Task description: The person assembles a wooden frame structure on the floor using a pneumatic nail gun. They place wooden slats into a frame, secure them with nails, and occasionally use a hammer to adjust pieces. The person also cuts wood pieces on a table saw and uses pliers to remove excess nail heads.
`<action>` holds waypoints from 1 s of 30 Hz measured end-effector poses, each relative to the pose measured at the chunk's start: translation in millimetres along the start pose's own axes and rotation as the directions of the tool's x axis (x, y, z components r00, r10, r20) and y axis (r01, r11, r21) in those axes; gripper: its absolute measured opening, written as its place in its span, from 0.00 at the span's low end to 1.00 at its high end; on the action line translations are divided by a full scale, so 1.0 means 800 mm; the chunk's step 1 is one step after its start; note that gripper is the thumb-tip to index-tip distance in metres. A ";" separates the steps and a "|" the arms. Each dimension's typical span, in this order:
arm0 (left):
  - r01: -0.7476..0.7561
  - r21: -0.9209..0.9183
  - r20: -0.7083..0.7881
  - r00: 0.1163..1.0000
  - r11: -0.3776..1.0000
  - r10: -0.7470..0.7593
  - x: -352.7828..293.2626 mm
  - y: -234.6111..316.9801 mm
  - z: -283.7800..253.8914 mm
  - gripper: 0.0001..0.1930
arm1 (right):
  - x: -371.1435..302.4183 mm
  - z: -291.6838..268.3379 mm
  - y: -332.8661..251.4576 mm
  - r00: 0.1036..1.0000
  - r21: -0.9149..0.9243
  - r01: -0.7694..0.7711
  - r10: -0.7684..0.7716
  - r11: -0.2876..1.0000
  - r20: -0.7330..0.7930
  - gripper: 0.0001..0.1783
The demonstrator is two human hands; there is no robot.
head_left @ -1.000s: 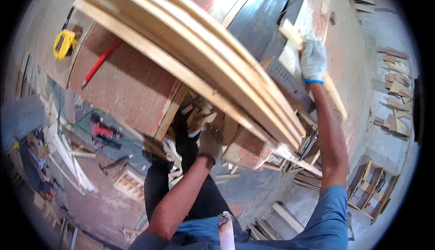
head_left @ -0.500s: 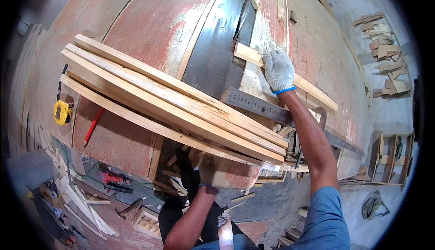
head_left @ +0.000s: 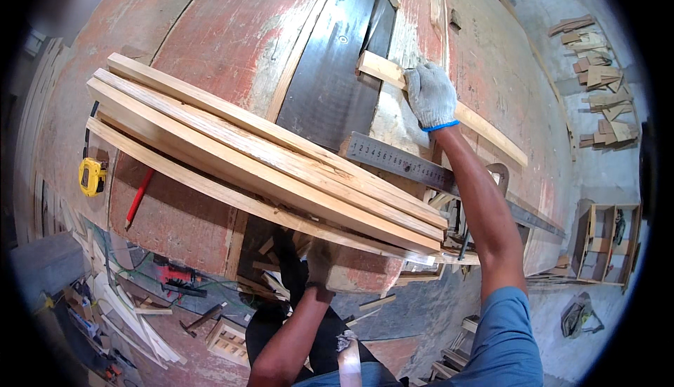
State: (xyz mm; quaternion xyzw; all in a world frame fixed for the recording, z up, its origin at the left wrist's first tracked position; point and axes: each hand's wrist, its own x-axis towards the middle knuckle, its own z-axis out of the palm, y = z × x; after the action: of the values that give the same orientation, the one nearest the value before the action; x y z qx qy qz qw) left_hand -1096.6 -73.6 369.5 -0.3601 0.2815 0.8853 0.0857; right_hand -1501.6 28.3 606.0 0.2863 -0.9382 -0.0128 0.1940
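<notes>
My right hand [head_left: 430, 96], in a pale work glove with a blue cuff, is closed over a narrow wooden strip [head_left: 383, 70]. That strip lies slantwise across the bench, its left end over the dark metal plate [head_left: 319, 96]. A steel ruler [head_left: 400, 161] with dark markings is set on the near side of the strip, passing under my right forearm. Several long wooden boards [head_left: 267, 159] are stacked side by side in front of me. My left hand [head_left: 320, 264] is low in shadow beyond the near edge of the boards; its fingers cannot be made out.
A yellow tape measure [head_left: 92, 176] and a red pencil [head_left: 139, 199] are at the bench's left. On the floor are a red power tool [head_left: 179, 277], a hammer [head_left: 202, 319] and wood scraps. An open wooden frame [head_left: 605, 243] stands at the right.
My right hand and the wooden strip have shifted slightly farther from me. The view has also moved a little. My left hand stays low by the boards' near edge.
</notes>
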 end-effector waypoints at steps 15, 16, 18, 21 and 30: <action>-0.092 -0.066 -0.018 0.996 0.994 0.091 0.013 -0.020 -0.005 0.13 | 0.011 0.019 0.012 1.000 -0.059 0.022 -0.021 0.998 0.017 0.12; -0.044 -0.145 -0.069 0.997 0.988 0.034 0.014 -0.020 -0.004 0.13 | 0.012 0.019 0.012 0.999 -0.071 0.029 -0.028 0.997 0.016 0.12; 0.016 -0.216 -0.113 0.993 0.976 -0.041 0.012 -0.018 -0.006 0.12 | 0.014 0.017 0.010 1.000 -0.070 0.019 -0.018 0.997 0.019 0.12; 0.058 -0.225 -0.096 0.992 0.973 -0.081 0.009 -0.011 -0.011 0.11 | 0.019 0.016 0.006 1.000 -0.040 -0.015 0.016 0.999 0.023 0.12; 0.045 -0.115 -0.111 0.992 0.992 -0.058 -0.029 0.066 0.048 0.09 | 0.012 0.038 0.024 0.998 0.045 -0.054 0.056 0.998 -0.035 0.14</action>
State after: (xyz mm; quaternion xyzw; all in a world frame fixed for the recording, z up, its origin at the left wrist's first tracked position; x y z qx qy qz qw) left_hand -1121.0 -94.3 431.0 -0.4214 0.2262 0.8753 0.0721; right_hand -1530.7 36.5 584.3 0.2647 -0.9421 0.0184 0.2048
